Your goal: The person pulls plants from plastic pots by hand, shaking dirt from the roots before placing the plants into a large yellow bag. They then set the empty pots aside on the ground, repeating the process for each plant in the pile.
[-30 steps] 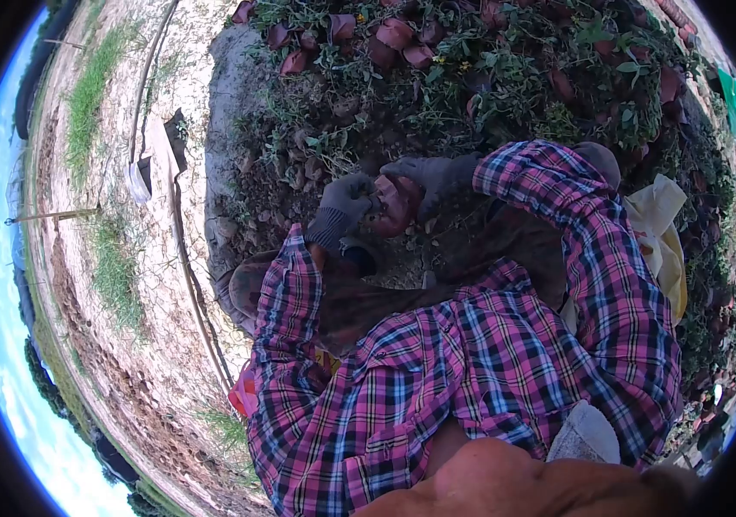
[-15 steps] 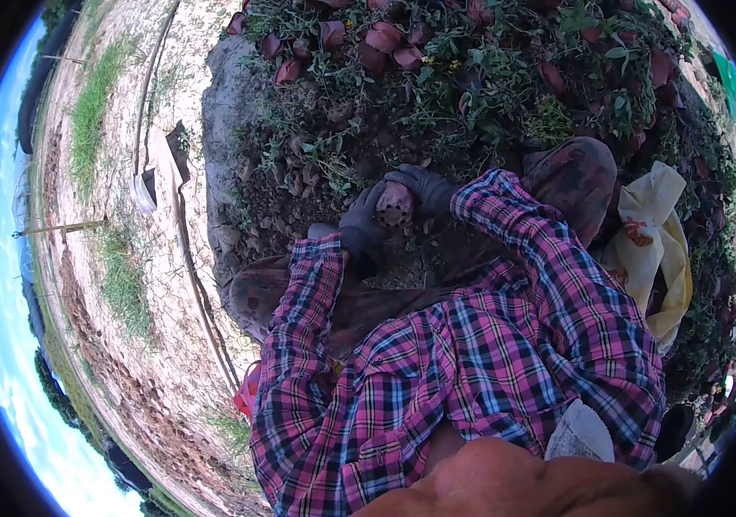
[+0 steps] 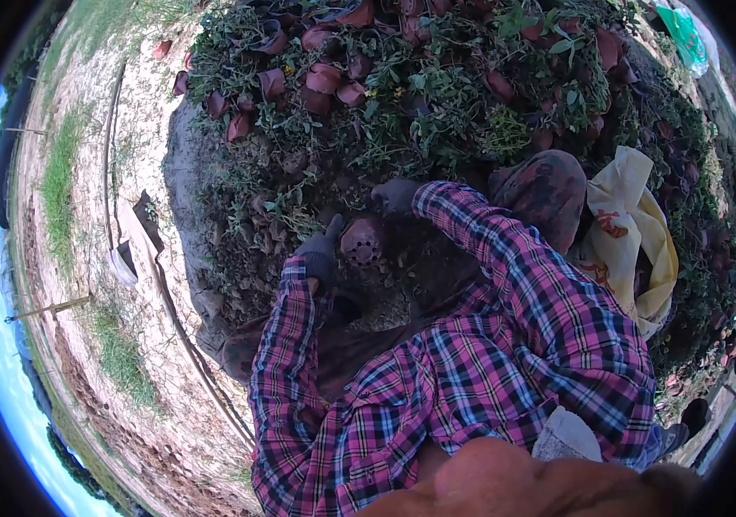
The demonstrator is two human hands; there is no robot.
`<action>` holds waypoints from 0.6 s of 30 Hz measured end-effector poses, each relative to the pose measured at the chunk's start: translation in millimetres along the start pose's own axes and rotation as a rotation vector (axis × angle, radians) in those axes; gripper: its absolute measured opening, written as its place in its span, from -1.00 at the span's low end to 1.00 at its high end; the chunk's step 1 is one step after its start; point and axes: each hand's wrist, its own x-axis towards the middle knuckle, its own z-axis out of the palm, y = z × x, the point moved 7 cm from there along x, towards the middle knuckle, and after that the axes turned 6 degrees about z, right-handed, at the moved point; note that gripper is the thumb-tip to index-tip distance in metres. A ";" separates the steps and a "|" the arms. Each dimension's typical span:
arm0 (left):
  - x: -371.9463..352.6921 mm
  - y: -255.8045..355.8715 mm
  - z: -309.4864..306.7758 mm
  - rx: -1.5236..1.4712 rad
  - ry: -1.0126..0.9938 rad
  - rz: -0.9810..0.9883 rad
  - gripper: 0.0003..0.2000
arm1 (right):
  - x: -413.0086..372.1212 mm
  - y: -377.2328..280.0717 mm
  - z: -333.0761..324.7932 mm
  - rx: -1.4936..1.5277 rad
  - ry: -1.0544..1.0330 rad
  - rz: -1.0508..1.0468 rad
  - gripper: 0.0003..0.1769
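Note:
A reddish-brown plastic plant pot point(image 3: 361, 241), its holed base facing me, stands on the dark soil between my knees. My left hand point(image 3: 323, 252), in a grey glove, is at the pot's left side with a finger stretched out along it. Beyond the pot and a little to its right is my right hand point(image 3: 395, 196), also gloved. Its fingers curl down toward the soil at the edge of the weeds, and I cannot tell what is in them.
Many reddish pots point(image 3: 323, 79) lie among green weeds point(image 3: 437, 112) ahead. A yellowish sack point(image 3: 622, 207) lies beside my right knee. To the left, a long-handled tool point(image 3: 139, 228) rests on pale cracked ground. A green bag point(image 3: 685, 39) is at the far right.
Both hands held the pot between them before. Now they are apart, the right hand farther from the pot. The pot's base is turned more toward me, and my view has shifted.

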 end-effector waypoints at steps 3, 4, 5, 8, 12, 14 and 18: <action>-40.2 0.4 -63.5 -0.089 0.401 0.067 -0.26 | -2.9 50.7 -26.5 -0.369 0.220 0.289 -0.65; -52.6 1.5 -79.1 -0.169 0.542 0.109 -0.29 | -1.0 71.3 -26.4 -0.455 0.200 0.349 -0.65; -57.1 -3.4 -84.4 -0.359 0.587 0.090 -0.33 | 17.1 101.7 -16.3 -0.411 0.323 0.382 -0.65; -55.0 -14.4 -94.1 -0.655 0.707 0.055 -0.41 | 51.7 140.9 1.1 -0.475 0.466 0.392 -0.63; -40.2 -5.7 -97.9 -0.599 0.742 0.095 -0.46 | 15.3 83.1 -34.0 -0.840 0.341 0.048 -0.71; -39.8 -1.0 -98.7 -0.639 0.702 0.071 -0.47 | 16.2 68.1 -52.5 -0.723 0.243 0.090 -0.73; -10.5 -10.2 -75.9 -0.997 0.571 0.084 -0.43 | -2.5 24.6 -99.2 -0.213 0.465 0.021 -0.77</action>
